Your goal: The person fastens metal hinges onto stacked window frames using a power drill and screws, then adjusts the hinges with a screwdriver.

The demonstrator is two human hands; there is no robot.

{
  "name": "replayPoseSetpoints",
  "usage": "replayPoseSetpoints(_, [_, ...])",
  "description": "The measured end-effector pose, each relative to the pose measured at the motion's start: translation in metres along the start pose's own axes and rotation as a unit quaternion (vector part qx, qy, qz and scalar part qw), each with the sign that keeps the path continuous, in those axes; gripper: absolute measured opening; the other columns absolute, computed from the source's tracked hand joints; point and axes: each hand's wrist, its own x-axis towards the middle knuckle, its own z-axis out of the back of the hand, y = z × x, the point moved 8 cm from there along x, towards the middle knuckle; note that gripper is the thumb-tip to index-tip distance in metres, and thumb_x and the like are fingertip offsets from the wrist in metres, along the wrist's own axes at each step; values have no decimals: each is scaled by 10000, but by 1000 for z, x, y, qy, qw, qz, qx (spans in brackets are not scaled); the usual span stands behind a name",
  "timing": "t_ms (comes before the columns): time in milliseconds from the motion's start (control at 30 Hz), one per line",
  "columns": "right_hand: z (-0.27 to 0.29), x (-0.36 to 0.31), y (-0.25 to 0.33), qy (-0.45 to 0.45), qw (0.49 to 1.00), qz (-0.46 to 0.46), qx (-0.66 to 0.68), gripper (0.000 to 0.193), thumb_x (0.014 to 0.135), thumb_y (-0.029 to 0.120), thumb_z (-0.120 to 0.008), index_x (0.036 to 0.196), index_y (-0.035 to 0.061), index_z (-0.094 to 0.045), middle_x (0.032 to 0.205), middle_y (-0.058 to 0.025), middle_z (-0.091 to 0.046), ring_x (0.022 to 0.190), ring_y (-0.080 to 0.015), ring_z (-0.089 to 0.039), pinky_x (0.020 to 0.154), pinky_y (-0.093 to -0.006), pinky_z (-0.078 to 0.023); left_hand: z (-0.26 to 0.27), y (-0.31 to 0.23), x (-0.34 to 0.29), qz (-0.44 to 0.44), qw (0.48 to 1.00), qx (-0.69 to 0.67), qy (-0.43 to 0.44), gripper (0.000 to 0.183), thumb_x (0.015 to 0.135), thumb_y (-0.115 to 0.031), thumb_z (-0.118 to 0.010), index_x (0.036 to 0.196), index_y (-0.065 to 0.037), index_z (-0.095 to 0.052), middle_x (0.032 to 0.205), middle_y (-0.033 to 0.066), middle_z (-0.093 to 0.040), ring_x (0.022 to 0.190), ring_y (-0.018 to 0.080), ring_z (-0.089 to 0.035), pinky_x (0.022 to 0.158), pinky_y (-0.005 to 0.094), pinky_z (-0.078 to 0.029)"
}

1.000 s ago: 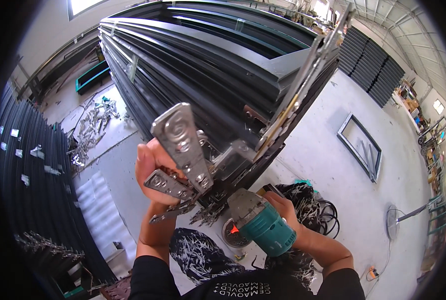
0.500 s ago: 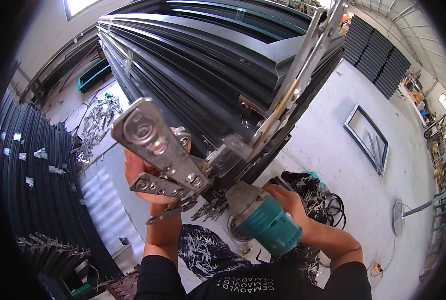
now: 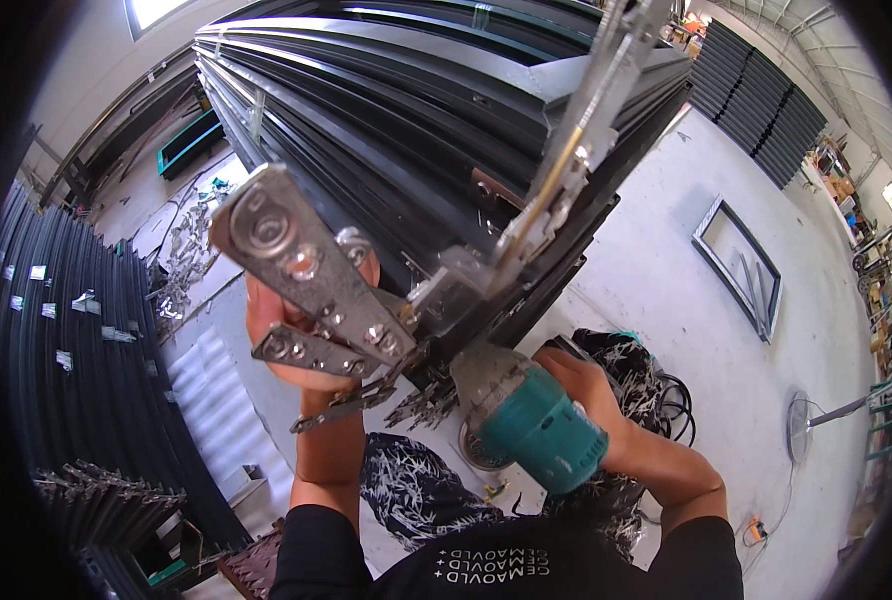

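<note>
My left hand (image 3: 262, 325) is closed behind a metal friction-stay hinge (image 3: 301, 262), a grey linkage with round rivets and holes. Its plates fan out over the fingers and hide most of them. My right hand (image 3: 586, 400) wraps round the handle of a teal power drill (image 3: 531, 425). The drill's grey nose points at the near corner of a stack of dark window frames (image 3: 396, 130), beside the hinge. Its bit is hidden. A second long metal stay (image 3: 571, 150), slightly blurred, stands up from that corner.
More dark profiles (image 3: 86, 350) stand at the left, with loose metal fittings (image 3: 191, 245) on the floor beyond. To the right are a small frame (image 3: 736, 265) on the floor, a standing fan (image 3: 798, 425) and a black cable (image 3: 678, 400). Grey profiles (image 3: 756, 100) are stacked at the back right.
My left hand and the hinge have shifted slightly left and up. The upright stay leans a little further left and is more blurred. The drill has stayed by the frame corner.
</note>
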Motion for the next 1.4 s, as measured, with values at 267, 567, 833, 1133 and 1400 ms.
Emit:
replayPoseSetpoints(267, [-11,-1,-4,-13,999,-6,51,303,689,157,-686,938,9,-598,811,-138,-572,688,-335,-586,607,-375,-480,-37,-4,13,17,994,32,105,371,963,-446,-392,734,-155,-396,605,28,-387,548,152,-337,533,298,-286])
replayPoseSetpoints(567, [-58,-25,-22,-55,978,-114,163,221,849,53,-661,1064,59,-611,939,-23,-623,794,-112,-594,697,-279,-491,73,-60,-43,-6,960,173,-221,541,1006,-430,-325,597,-95,-438,497,-31,-281,434,83,-240,423,261,-182])
replayPoseSetpoints(833, [-81,-27,-44,10,984,-34,173,216,862,102,-619,1062,45,-561,829,-25,-562,715,-115,-540,652,-263,-445,206,-165,-411,163,443,766,-436,466,957,-388,-433,652,-45,-511,574,106,-524,554,283,-528,517,432,-372])
replayPoseSetpoints(1133, [-71,-93,-79,183,877,-105,431,192,860,154,-601,994,42,-521,775,-32,-513,666,-120,-498,617,-246,-386,98,-275,-556,396,41,774,-492,635,658,-553,-741,931,-24,-522,781,184,-659,750,352,-654,662,438,-513])
replayPoseSetpoints(1400, [-113,-142,-129,280,807,-221,470,101,861,131,-584,922,62,-541,767,-36,-534,668,-156,-526,596,-275,-406,154,-260,-606,493,-88,788,-358,554,673,-362,-755,1055,-28,-531,847,91,-693,794,241,-689,697,371,-533])
